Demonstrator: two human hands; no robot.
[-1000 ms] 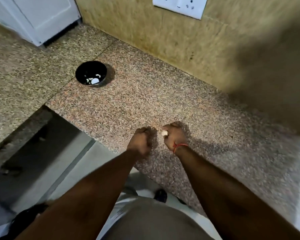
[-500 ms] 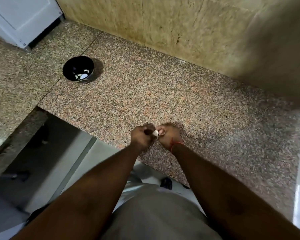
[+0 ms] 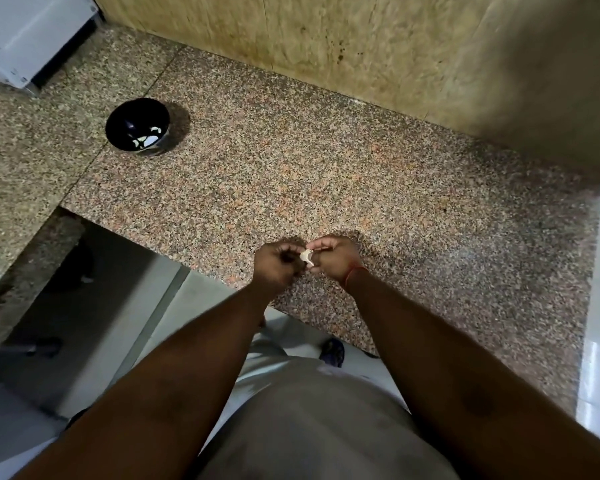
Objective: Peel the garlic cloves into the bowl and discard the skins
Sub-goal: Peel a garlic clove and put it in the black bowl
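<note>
Garlic, one small pale clove [image 3: 307,257], is being pinched between the person's right hand [image 3: 333,259] and left hand [image 3: 278,265] above the speckled granite bench [image 3: 326,174]. Peeling looks underway; next, the bared clove needs carrying to the black round bowl [image 3: 137,128], well apart.

Speckled granite counter [image 3: 326,174], seamed in slabs, with a cut-out at its near left edge. Behind the counter, a mottled tan wall [image 3: 343,39] of tiles; shadow darkens its right end. At the counter's far left, a white cabinet [image 3: 25,29]. Below the counter, pale floor [image 3: 94,341].
</note>
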